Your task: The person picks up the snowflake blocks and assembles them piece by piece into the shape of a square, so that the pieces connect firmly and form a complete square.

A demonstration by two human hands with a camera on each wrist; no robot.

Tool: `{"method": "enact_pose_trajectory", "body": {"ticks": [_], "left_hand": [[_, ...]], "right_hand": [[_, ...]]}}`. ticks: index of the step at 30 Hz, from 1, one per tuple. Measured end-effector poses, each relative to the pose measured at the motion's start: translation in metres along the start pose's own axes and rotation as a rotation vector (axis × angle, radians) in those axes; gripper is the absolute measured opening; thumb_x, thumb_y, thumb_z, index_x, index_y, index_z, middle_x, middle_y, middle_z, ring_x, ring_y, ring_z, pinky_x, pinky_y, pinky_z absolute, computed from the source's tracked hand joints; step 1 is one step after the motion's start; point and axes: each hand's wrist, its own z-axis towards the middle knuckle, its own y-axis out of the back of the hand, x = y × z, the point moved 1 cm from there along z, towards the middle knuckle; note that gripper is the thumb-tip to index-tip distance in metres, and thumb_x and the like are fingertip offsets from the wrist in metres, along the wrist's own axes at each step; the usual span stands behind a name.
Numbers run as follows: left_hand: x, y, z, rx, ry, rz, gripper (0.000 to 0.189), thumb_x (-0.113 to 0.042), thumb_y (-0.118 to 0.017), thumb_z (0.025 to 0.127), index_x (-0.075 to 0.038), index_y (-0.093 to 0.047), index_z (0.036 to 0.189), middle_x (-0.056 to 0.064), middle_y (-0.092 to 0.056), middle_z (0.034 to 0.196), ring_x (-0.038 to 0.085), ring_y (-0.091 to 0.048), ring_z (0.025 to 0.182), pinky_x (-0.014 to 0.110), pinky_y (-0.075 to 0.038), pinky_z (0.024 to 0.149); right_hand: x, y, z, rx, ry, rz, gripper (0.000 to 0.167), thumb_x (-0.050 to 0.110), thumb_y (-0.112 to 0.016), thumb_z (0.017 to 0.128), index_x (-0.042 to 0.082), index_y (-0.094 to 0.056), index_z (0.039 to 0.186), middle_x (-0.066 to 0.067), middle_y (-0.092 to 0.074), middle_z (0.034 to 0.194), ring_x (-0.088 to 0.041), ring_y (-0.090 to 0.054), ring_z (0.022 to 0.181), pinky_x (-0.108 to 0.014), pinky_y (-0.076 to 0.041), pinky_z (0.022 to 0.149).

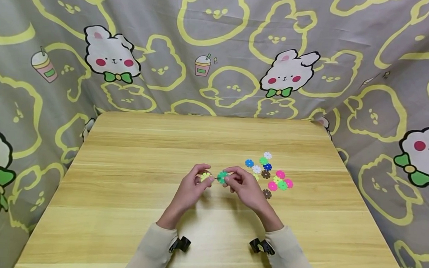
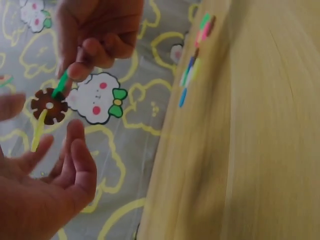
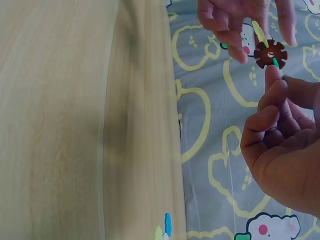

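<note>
Green notched disc (image 1: 222, 176), pinched by the right hand (image 1: 247, 186), should slot squarely into the brown disc (image 2: 58, 107); the left hand (image 1: 191, 187), fingers parted around the yellow disc (image 1: 205, 176), should steady it.

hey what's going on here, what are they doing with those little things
A person's right hand pinches a green notched disc, which is joined to a brown notched disc with a yellow notched disc on its other side. The left hand curves around the yellow one, thumb apart from it. More loose notched discs lie on the wooden table, over to the right.
</note>
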Motion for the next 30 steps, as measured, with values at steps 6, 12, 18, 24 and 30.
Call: {"method": "enact_pose_trajectory", "body": {"ticks": [6,12,18,24,30], "left_hand": [[-0.001,-0.006,0.000,0.037,-0.164,0.090,0.036,-0.028,-0.066,0.092,-0.019,-0.057,0.126,0.002,-0.060,0.111,0.013,-0.058,0.090,0.024,-0.054,0.072],[-0.004,-0.008,0.001,-0.016,-0.223,0.130,0.023,-0.022,-0.066,0.093,-0.020,-0.063,0.116,-0.002,-0.059,0.104,0.013,-0.056,0.098,0.022,-0.052,0.072],[-0.002,-0.008,0.003,-0.046,-0.195,0.126,0.019,-0.022,-0.065,0.093,-0.019,-0.065,0.112,-0.002,-0.061,0.103,0.012,-0.056,0.096,0.024,-0.051,0.072],[-0.003,-0.003,0.003,-0.085,-0.178,0.121,0.021,-0.021,-0.065,0.093,-0.016,-0.065,0.113,0.000,-0.063,0.104,0.014,-0.059,0.096,0.024,-0.052,0.075],[-0.003,0.002,0.004,-0.094,-0.162,0.110,0.020,-0.022,-0.064,0.094,-0.018,-0.064,0.114,0.000,-0.062,0.104,0.015,-0.059,0.093,0.023,-0.053,0.071]], "right_hand": [[0.003,-0.001,0.001,0.004,0.028,-0.001,0.024,0.016,-0.061,0.096,0.013,-0.061,0.119,-0.008,-0.071,0.088,-0.035,-0.061,0.074,-0.038,-0.053,0.066],[0.005,-0.002,0.001,0.023,0.023,-0.009,0.023,0.020,-0.061,0.096,0.017,-0.061,0.119,-0.005,-0.071,0.087,-0.039,-0.061,0.077,-0.044,-0.053,0.068],[0.006,0.004,0.000,0.034,0.011,-0.007,0.025,0.021,-0.058,0.097,0.016,-0.060,0.122,-0.007,-0.071,0.090,-0.039,-0.061,0.079,-0.041,-0.053,0.068],[-0.009,0.030,0.003,-0.083,0.032,-0.154,0.024,0.019,-0.060,0.096,0.014,-0.063,0.120,-0.007,-0.069,0.090,-0.028,-0.061,0.074,-0.032,-0.051,0.061],[-0.031,0.064,-0.001,-0.155,-0.070,-0.465,0.026,0.020,-0.062,0.093,0.011,-0.066,0.116,-0.003,-0.067,0.092,-0.014,-0.060,0.076,-0.026,-0.047,0.063]]}}
